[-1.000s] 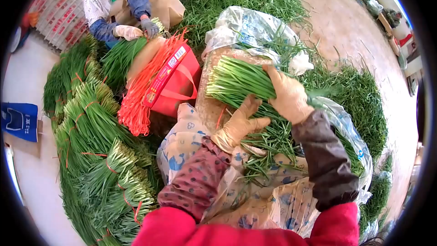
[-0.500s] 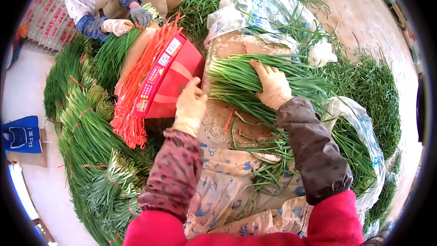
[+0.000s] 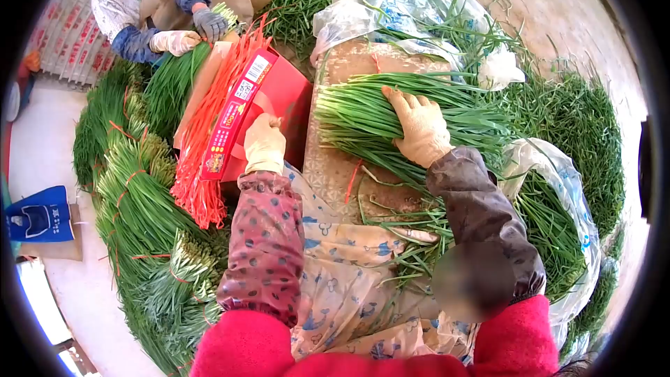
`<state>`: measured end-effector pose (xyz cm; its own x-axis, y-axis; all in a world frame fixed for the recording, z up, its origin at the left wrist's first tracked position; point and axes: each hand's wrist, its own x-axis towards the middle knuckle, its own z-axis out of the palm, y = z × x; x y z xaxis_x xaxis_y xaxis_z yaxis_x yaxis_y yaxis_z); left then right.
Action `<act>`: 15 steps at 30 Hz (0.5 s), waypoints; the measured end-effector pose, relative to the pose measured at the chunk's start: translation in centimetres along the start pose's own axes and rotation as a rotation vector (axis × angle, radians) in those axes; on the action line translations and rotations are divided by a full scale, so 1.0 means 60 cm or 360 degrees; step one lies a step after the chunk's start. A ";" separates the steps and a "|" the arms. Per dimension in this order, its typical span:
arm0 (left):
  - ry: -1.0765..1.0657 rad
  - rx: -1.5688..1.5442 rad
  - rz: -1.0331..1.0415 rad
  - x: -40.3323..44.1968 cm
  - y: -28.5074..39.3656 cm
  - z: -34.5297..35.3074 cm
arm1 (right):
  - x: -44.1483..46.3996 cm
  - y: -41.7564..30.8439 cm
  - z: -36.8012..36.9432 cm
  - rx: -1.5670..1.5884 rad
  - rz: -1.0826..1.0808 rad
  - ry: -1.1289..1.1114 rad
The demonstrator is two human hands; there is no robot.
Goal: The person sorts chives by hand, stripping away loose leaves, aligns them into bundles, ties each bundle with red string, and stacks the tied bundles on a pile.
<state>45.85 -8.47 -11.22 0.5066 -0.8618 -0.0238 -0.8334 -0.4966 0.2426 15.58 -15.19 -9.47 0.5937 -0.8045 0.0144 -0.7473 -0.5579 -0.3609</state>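
Note:
A thick bunch of garlic chives (image 3: pixel 356 113) lies across a worn board (image 3: pixel 323 167), its pale cut ends to the left. My right hand (image 3: pixel 421 126), in a pale glove, rests over the bunch and grips it, thumb and fingers bent around the leaves. My left hand (image 3: pixel 265 143), also gloved, is in front of a red box (image 3: pixel 289 91). Its fingers are curled closed, and I see nothing in them. Many red ties (image 3: pixel 202 160) hang over the box's left side. A loose red tie (image 3: pixel 354 181) lies on the board below the bunch.
Tied chive bundles (image 3: pixel 132 195) are piled on the left. A co-worker (image 3: pixel 125 7) handles chives at upper left. Clear plastic bags (image 3: pixel 377 0) lie at the back and right, among loose chives (image 3: pixel 579 119). A blue bag (image 3: pixel 43 213) is at far left.
My left hand has moved left, from the gap beside the board to in front of the red box. My right hand stays on the chives.

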 end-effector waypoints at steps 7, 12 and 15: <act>-0.0530 -0.1090 -0.0121 0.006 0.059 0.017 | 0.000 0.002 0.005 0.0001 -0.0019 0.0058; 0.0147 -0.0103 -0.0005 0.004 0.072 -0.020 | -0.001 -0.002 -0.001 0.0026 0.0015 0.0022; 0.0025 -0.0097 -0.0157 0.009 0.010 -0.032 | -0.002 0.000 -0.001 0.0025 0.0023 -0.0010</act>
<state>46.07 -9.03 -9.27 0.5892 -0.8072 -0.0354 -0.7648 -0.5712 0.2981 15.47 -15.12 -9.41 0.5846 -0.8113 0.0032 -0.7511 -0.5427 -0.3759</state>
